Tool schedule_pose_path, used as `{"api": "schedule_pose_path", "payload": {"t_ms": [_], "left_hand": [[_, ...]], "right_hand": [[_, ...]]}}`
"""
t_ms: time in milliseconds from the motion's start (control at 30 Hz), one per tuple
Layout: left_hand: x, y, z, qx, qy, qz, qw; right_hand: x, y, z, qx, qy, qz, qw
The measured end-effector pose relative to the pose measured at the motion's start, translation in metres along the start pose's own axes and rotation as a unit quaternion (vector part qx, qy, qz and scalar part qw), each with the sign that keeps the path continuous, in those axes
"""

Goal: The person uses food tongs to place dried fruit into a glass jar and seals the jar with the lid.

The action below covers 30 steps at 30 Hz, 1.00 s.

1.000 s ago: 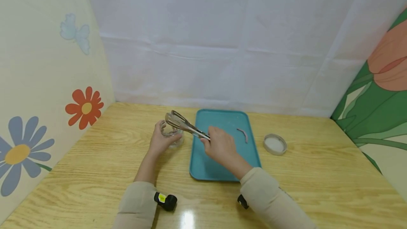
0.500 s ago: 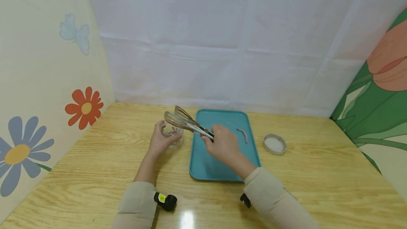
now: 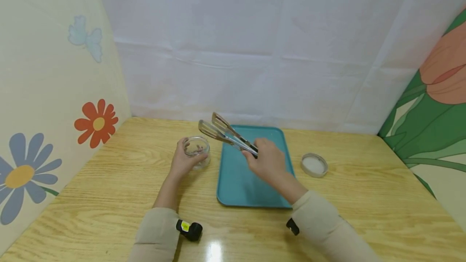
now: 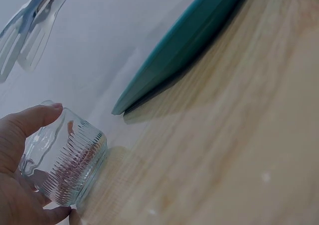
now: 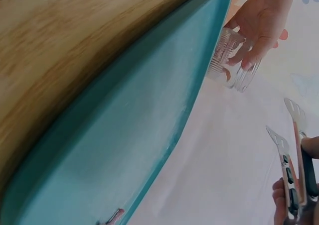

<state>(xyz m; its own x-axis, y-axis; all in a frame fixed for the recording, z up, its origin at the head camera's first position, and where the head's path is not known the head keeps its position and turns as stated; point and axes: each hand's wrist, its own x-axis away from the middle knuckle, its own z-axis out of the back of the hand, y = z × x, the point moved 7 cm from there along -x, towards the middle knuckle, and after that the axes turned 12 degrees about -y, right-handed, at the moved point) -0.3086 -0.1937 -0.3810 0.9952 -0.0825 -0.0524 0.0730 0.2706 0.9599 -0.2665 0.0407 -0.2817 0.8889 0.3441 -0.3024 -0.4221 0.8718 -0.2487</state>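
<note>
My left hand (image 3: 183, 160) holds a clear glass jar (image 3: 198, 151) upright on the table, thumb on the near side and fingers behind. Small reddish-brown strips lie inside the ribbed jar (image 4: 75, 160) in the left wrist view. In my right hand (image 3: 268, 161) I grip metal serving tongs (image 3: 238, 144) by their handles, above a teal tray (image 3: 236, 187). The slotted tong heads are spread apart with nothing between them, up and to the right of the jar's open mouth. One pinkish strip (image 5: 115, 216) lies on the tray in the right wrist view; my right hand hides it from the head view.
A round, pale lid or shallow dish (image 3: 314, 165) lies right of the tray on the wooden table (image 3: 364, 197). White cloth (image 3: 255, 51) hangs behind the table's back edge. Panels with painted flowers stand on both sides.
My right hand and the tongs have moved right and up, away from the jar's mouth. The tong heads have spread wider. My left hand and the jar have stayed in place.
</note>
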Motion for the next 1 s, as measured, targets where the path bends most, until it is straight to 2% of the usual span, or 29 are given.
{"api": "schedule_pose_path", "payload": {"t_ms": [300, 800, 1000], "left_hand": [[0.000, 0.000, 0.000, -0.003, -0.002, -0.001, 1.0000], [0.000, 0.001, -0.001, -0.016, -0.002, 0.000, 0.9999], [0.000, 0.000, -0.001, -0.014, -0.002, -0.001, 0.9999]], "right_hand": [[0.009, 0.026, 0.015, -0.007, 0.049, 0.005, 0.999], [0.036, 0.088, 0.037, -0.004, 0.058, -0.064, 0.996], [0.048, 0.109, 0.042, 0.003, 0.045, -0.082, 0.996]]}}
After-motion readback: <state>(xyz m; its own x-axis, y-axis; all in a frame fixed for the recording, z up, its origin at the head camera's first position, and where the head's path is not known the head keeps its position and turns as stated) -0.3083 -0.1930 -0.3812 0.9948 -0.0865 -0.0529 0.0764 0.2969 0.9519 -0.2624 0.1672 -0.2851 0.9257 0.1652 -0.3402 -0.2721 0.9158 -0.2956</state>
